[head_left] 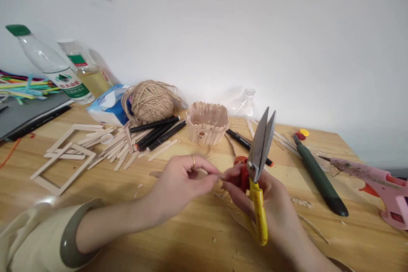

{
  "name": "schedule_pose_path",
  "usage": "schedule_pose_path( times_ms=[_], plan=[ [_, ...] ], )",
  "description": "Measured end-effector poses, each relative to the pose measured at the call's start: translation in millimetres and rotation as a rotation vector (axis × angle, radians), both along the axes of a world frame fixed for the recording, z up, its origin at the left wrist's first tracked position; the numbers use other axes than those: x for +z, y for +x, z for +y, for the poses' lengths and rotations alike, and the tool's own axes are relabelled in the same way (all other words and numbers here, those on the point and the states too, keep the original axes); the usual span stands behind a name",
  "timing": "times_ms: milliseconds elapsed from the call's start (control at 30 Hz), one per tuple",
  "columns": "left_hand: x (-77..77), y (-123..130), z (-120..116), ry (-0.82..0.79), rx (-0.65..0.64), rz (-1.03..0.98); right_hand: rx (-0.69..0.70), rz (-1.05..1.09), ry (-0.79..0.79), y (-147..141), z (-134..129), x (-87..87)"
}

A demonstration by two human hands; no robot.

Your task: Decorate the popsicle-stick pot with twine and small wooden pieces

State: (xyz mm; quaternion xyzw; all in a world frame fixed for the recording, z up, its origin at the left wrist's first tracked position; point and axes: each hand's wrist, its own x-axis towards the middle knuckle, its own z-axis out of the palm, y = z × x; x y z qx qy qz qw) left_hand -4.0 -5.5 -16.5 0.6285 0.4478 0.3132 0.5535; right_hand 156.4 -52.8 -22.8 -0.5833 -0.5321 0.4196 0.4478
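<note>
Scissors [257, 170] with red and yellow handles are in my right hand [274, 199], blades pointing up and slightly apart. The thumb and fingertips of that hand also meet near a small thin piece. My left hand [188, 178], with a ring on one finger, pinches at the same spot, its fingertips almost touching the right ones. What lies between the fingertips is too small to make out. Just behind the hands stands a small basket [207, 125] of wooden sticks with twine round it.
A twine ball [151, 102], tissue pack [110, 104], black markers [159, 131] and loose sticks [117, 144] lie left of the basket. Two bottles [60, 68] stand at the back left. On the right are a dark green tool [321, 178] and a pink glue gun [376, 182].
</note>
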Motion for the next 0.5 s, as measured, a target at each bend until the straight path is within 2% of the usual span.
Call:
schedule_pose_path(
  times_ms=[133,233,333,433,500],
  plan=[
    [1.2,-24.0,11.3,0.097,-0.035,0.240,-0.070,-0.034,-0.048,8.5,1.9,5.9],
    [-11.4,-41.8,11.6,0.143,-0.107,0.382,-0.070,-0.060,-0.054,18.6,4.1,4.4],
    [-25.8,-50.8,8.6,0.266,-0.203,0.523,-0.043,-0.071,-0.069,25.3,6.2,-1.2],
    [-33.1,-54.5,8.8,0.301,-0.242,0.546,-0.013,-0.074,-0.086,28.1,7.1,-7.0],
    [-34.5,-57.7,11.2,0.257,-0.195,0.526,-0.003,-0.068,-0.086,30.2,7.0,-9.5]
  ],
)
